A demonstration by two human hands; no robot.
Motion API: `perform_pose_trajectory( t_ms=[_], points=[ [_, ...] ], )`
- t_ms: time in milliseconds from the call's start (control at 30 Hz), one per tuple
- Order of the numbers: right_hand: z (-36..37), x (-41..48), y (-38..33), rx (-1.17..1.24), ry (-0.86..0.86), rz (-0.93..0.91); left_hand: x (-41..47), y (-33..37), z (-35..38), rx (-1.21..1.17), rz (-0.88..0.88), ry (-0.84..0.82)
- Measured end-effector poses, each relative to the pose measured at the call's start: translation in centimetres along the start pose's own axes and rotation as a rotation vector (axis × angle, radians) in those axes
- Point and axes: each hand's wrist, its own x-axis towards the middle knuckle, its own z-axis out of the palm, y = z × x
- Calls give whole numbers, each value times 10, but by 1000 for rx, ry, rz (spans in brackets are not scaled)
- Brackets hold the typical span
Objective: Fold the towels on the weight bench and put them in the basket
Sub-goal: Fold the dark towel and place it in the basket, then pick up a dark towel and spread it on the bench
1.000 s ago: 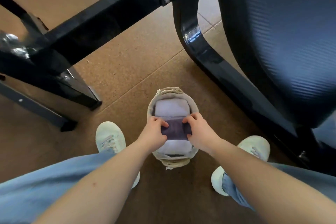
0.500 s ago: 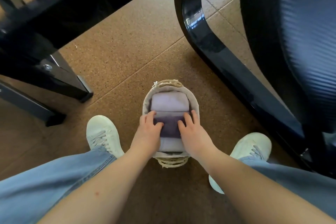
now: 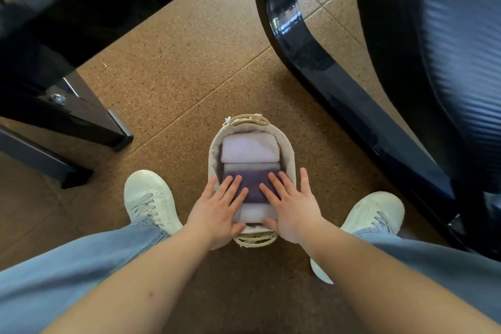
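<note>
Both hands lie flat with fingers straight and spread, gripping nothing. The left hand (image 3: 217,206) and the right hand (image 3: 294,206) press side by side on the dark purple towel (image 3: 253,184), their fingertips close together across its middle. That folded towel sits in the basket (image 3: 291,153), wedged between pale ones: a pale lavender towel (image 3: 249,148) fills the far end, and another pale fold (image 3: 254,213) shows at the near end between the 2 thumbs. The right little finger reaches out past the basket's right rim. The basket is small, oval and cloth-lined, with woven rope showing at both ends, and it stands on the speckled cork floor (image 3: 189,62) between the person's 2 white sneakers, the left sneaker (image 3: 149,198) and the right sneaker (image 3: 374,211), below light blue jeans (image 3: 67,274). To the right rises the weight bench (image 3: 447,62), its dark ribbed pad above a glossy black curved frame. A second black metal frame (image 3: 54,35) crosses the upper left, its foot resting on the floor.
</note>
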Motion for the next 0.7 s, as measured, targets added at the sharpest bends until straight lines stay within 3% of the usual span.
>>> perform_pose_trajectory(
  t_ms=[200,367,700],
  points=[
    [-12,6,-4,-5,-96,27,6,6,-16,-39,-34,-27],
    [-28,-13,3,115,44,-22,-10,6,-41,-151,-30,65],
    [-78,-79,11,223,231,53,-68,23,-98,-200,-118,214]
  ],
)
